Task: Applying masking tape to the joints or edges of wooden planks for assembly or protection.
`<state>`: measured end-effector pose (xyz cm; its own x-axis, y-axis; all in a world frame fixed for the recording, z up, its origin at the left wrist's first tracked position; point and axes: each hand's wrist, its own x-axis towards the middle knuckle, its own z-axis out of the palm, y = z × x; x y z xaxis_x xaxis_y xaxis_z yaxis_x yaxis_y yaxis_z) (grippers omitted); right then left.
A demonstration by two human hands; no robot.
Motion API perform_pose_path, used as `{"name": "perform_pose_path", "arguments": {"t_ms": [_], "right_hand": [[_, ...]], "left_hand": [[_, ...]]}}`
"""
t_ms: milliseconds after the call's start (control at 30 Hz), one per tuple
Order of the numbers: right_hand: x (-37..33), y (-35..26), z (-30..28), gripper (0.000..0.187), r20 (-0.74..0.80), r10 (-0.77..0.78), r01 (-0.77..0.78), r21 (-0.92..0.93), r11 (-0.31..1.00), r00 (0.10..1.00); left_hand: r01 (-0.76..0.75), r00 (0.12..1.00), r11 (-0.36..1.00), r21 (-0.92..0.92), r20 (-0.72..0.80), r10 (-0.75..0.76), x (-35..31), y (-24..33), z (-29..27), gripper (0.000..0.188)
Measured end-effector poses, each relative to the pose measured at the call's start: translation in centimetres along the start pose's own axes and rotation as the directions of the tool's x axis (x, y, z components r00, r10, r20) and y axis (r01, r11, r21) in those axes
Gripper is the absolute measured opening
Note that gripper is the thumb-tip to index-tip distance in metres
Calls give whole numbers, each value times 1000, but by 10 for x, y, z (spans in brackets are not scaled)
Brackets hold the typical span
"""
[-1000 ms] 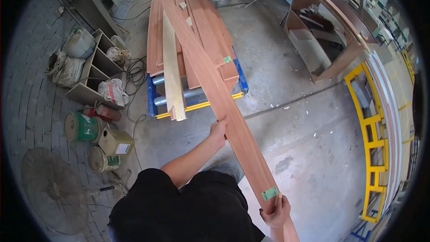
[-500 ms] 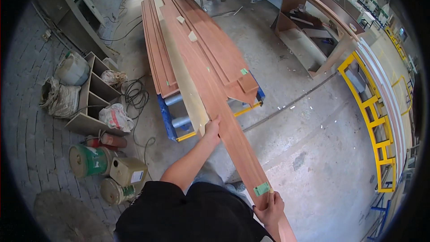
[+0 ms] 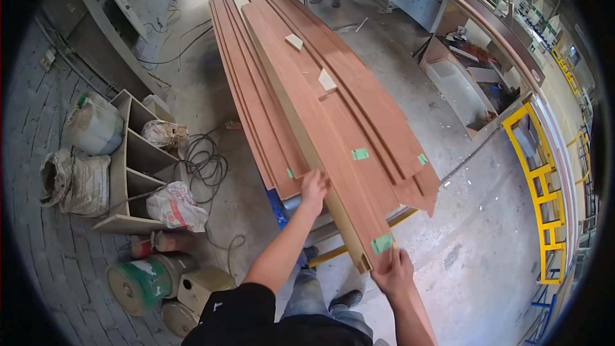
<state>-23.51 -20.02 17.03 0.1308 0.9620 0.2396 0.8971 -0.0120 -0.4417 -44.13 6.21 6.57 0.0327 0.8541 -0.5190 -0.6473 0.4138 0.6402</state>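
A long reddish-brown wooden board [image 3: 334, 154] slants across the top of a stack of similar boards [image 3: 368, 90], its near end jutting out toward me. Under its left edge runs a long pale beige strip [image 3: 343, 234]. My right hand [image 3: 396, 274] grips the board's near right corner, thumb on top beside a green label [image 3: 382, 243]. At the left edge, partway up, my left hand [image 3: 314, 191] has its fingers curled at the board and strip; its fingertips are partly hidden.
Two pale offcuts [image 3: 327, 81] lie on the stack, which rests on a blue-framed roller stand [image 3: 280, 211]. On the left are a shelf unit [image 3: 128, 182], coiled cable [image 3: 204, 157] and a green-banded bucket [image 3: 138, 282]. A yellow frame [image 3: 537, 186] stands at the right.
The board has come down over the stack, its near end now lying alongside the beige strip. Both hands keep their hold, and the stack appears nearer and farther right in view.
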Motion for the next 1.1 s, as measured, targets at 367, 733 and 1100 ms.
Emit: {"name": "perform_pose_path", "arguments": {"t_ms": [367,733,1100], "right_hand": [[287,-32,182,82,179,140,-145,16,989,974],[53,32,114,67,96,68,-82,140,987,993],[-105,101,159,50,62,927,-508,849,146,370]], "left_hand": [[69,996,527,847,-28,-86,-145,-78,-164,42],[-184,810,7,983,148,567,11,-2,-140,64],[-81,778,-593,801,422,465,106,-33,-129,79]]}}
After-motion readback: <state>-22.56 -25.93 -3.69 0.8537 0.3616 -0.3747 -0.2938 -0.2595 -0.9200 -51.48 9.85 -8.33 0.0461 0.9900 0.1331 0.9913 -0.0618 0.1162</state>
